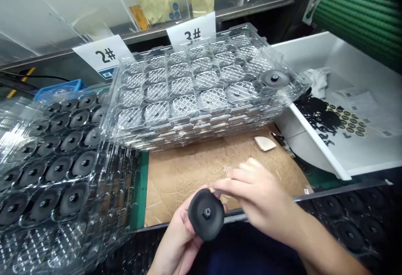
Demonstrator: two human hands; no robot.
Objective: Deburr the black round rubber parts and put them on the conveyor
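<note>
- Beyond the left hand [180, 229] and the right hand [262, 195], the largest thing I can see is a stack of clear trays [185, 86]; a lone disc [276, 81] sits in its top tray, out past the right hand.
- Off to the left hand's side, well apart from it, stands a second stack [44, 241], with rows of black discs in its pockets.
- On the right hand's side, farther out, a white bin [317, 141] holds loose dark bits.
- Just beyond the hands a sheet of cardboard [188, 162] lies on the table [143, 183].
- The left hand is curled round from behind and below, gripping; the right comes across from its own side, fingers bent, tips gathered at the rim. Whether they pinch a small piece there, I can't tell.
- Between them is the black disc [198, 227], resting against the left hand, plainly the nearer. Being round, it has no long axis; its face is turned toward the person.
- Smallest, the metal stud [207, 212] stands at the disc's middle, clear of the right fingertips.
</note>
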